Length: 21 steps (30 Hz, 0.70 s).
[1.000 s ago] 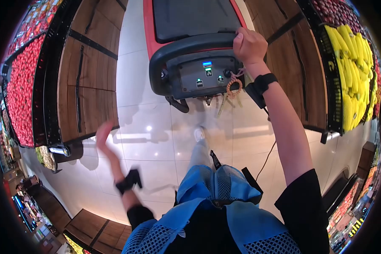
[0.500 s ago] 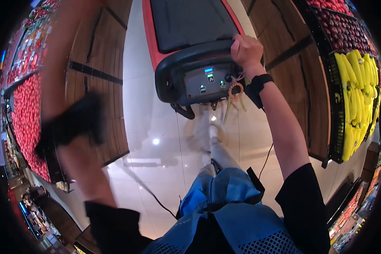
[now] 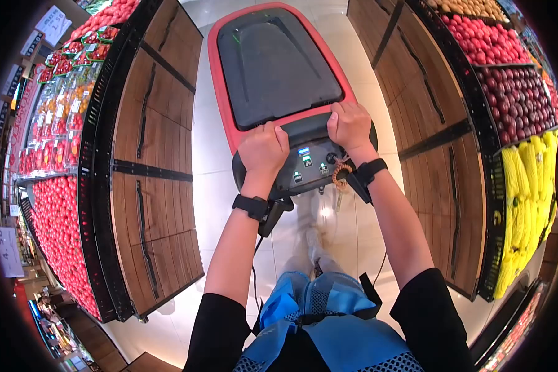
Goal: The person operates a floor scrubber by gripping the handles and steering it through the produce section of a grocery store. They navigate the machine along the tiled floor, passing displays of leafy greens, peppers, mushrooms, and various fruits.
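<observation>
A red and dark-grey walk-behind floor scrubber stands on the tiled floor in front of me. Its black handlebar crosses the near end, and both my hands are closed on it. My left hand grips the left part; my right hand grips the right part. Between and below them sits the control panel with a small blue display and several lit green indicators. A beaded loop hangs at the panel's right side, beside a key switch partly hidden. Black bands with devices circle both wrists.
Wood-panelled produce stands line the aisle on both sides. The left stand holds small red tomatoes and packed fruit. The right one holds dark plums and yellow net-wrapped produce. Pale floor tiles run between them.
My left hand, blurred at the left before, has come over to the handlebar and closed on it. My right hand stays on the bar. More of the scrubber's top is in view.
</observation>
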Each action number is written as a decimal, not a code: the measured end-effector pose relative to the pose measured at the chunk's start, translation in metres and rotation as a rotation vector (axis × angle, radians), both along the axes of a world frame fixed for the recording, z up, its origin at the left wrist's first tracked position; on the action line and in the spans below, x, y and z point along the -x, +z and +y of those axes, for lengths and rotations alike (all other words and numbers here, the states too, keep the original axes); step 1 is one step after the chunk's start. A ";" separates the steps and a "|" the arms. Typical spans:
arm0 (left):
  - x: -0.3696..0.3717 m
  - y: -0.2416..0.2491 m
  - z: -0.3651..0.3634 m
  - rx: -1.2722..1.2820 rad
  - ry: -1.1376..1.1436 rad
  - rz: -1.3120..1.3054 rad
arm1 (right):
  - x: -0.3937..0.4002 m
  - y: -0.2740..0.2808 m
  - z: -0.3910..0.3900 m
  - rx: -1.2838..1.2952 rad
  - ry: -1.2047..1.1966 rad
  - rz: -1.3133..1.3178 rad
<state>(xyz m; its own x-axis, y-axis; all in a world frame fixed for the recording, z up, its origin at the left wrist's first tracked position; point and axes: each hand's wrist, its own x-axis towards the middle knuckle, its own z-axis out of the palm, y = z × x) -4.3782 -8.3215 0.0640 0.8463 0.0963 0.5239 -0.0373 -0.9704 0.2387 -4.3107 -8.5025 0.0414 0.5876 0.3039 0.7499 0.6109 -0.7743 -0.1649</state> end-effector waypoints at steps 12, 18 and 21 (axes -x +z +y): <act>-0.140 -0.003 0.083 -0.014 -0.022 -0.025 | -0.135 0.000 0.084 -0.034 -0.057 0.028; -0.203 -0.005 0.141 0.011 -0.087 -0.009 | -0.189 -0.002 0.137 -0.028 -0.125 0.036; -0.237 -0.006 0.172 0.008 -0.115 -0.014 | -0.214 0.001 0.166 -0.010 -0.153 0.041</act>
<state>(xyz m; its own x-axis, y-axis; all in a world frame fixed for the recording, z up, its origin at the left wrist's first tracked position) -4.1411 -8.1498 0.0580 0.8445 0.0037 0.5356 -0.1514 -0.9576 0.2453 -4.0970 -8.3366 0.0424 0.6563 0.2011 0.7272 0.4787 -0.8559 -0.1954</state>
